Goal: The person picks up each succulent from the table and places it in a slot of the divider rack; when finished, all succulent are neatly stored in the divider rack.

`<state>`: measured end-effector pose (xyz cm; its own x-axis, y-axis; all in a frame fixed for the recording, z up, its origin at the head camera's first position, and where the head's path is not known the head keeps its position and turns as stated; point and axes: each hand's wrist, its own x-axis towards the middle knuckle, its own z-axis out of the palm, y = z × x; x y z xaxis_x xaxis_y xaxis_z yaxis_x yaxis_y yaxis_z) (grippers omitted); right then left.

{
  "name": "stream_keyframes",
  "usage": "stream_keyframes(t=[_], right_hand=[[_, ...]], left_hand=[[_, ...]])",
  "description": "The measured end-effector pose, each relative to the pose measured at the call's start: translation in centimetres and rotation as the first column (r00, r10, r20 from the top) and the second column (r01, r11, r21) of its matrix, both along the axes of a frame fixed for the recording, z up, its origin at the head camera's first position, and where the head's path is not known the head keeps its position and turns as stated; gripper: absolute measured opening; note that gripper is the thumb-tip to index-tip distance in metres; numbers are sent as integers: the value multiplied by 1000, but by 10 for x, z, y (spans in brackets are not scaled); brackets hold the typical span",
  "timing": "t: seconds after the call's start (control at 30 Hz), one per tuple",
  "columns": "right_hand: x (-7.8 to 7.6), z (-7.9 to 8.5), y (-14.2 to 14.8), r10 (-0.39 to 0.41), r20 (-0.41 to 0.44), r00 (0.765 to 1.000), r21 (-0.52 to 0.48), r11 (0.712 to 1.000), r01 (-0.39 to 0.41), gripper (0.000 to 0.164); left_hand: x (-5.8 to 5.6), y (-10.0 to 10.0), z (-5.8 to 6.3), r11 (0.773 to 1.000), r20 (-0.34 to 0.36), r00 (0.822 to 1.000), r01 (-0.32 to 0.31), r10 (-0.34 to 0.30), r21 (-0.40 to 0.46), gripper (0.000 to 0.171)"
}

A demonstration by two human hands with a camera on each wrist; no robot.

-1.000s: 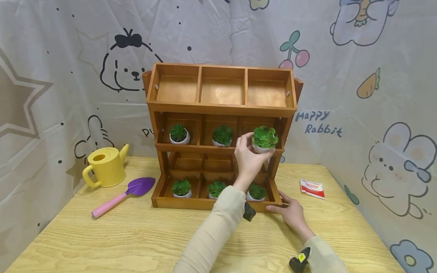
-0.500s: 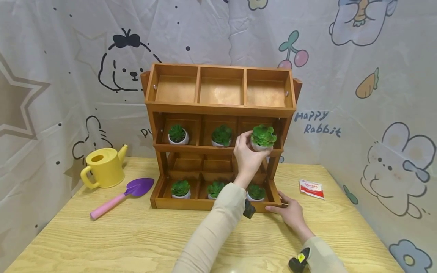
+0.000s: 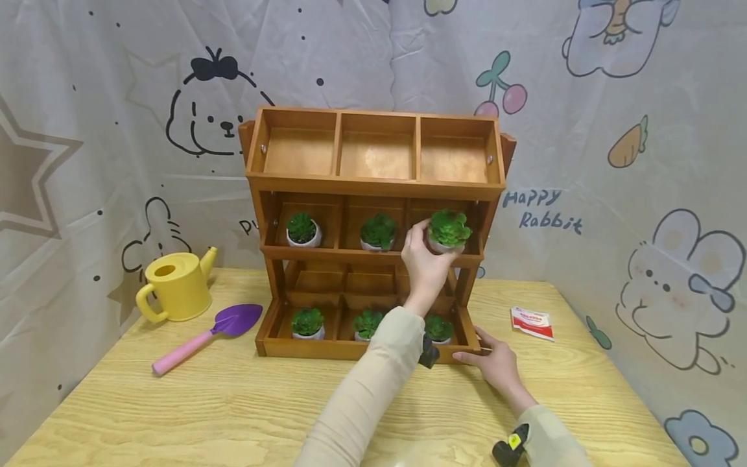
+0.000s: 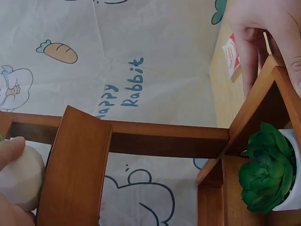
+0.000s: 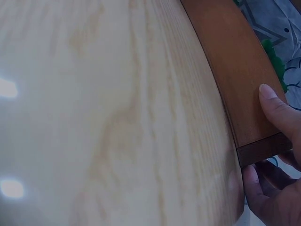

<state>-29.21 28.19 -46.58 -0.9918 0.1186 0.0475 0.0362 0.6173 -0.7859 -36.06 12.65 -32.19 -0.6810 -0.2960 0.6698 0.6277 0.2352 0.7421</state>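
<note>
My left hand (image 3: 428,264) grips the white pot of a green succulent (image 3: 449,228) at the right compartment of the middle tier of a brown wooden plant stand (image 3: 373,187). In the left wrist view the pot (image 4: 23,176) shows close beside that tier's front board, with fingers curled round it. My right hand (image 3: 498,366) holds the stand's bottom right corner, thumb on the front board (image 5: 235,70) and fingers round the end. Two potted succulents sit in the middle tier's other compartments, and three more, such as the left one (image 3: 307,323), stand in the bottom tier.
On the left of the table (image 3: 175,415) are a yellow watering can (image 3: 181,288) and a purple trowel (image 3: 236,320) with a pink handle. A red and white packet (image 3: 532,323) lies to the right. A printed curtain (image 3: 327,52) hangs behind and at both sides.
The left hand has moved the succulent slightly up and in toward the middle tier's right compartment. The right hand has kept its hold on the stand's corner.
</note>
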Motion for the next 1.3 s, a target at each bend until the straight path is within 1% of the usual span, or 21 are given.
stream_keyframes(t=[0.17, 0.27, 0.4, 0.53, 0.77, 0.83, 0.97, 1.1, 1.2, 1.3], right_hand=[[0, 0, 1, 1, 1, 1000, -11, 1000, -1, 87], [1, 1, 1, 1, 3, 1000, -18, 1000, -1, 87], [1, 2, 0, 3, 6, 1000, -24, 1000, -3, 87], [1, 2, 0, 2, 4, 1000, -26, 1000, -2, 86], [-1, -1, 1, 4, 5, 1000, -29, 1000, -4, 87], [-2, -2, 1, 8, 6, 1000, -32, 999, -8, 88], [-2, -1, 1, 11, 11, 1000, -46, 999, -11, 90], [-1, 0, 1, 9, 18, 1000, -53, 999, -8, 90], [0, 1, 0, 10, 18, 1000, -50, 999, -9, 89], [1, 1, 0, 8, 14, 1000, -47, 999, -7, 87]], left_hand=[[-2, 0, 0, 999, 9, 1000, -8, 8, -41, 56], [-4, -1, 1, 996, 8, 1000, -12, 13, -85, 57], [-6, -2, 4, 988, 35, 999, -30, 36, -154, 57], [-6, -3, 9, 975, 96, 993, -41, 63, -217, 58], [-5, -4, 19, 957, 223, 972, -1, 69, -289, 58], [-4, -4, 21, 951, 243, 967, -3, 82, -310, 59], [-4, -3, 25, 928, 266, 955, -23, 131, -373, 59], [-6, -2, 25, 887, 277, 940, -51, 198, -459, 60], [-8, 0, 24, 860, 281, 932, -59, 229, -506, 61], [-9, 1, 24, 849, 287, 927, -57, 241, -526, 62]])
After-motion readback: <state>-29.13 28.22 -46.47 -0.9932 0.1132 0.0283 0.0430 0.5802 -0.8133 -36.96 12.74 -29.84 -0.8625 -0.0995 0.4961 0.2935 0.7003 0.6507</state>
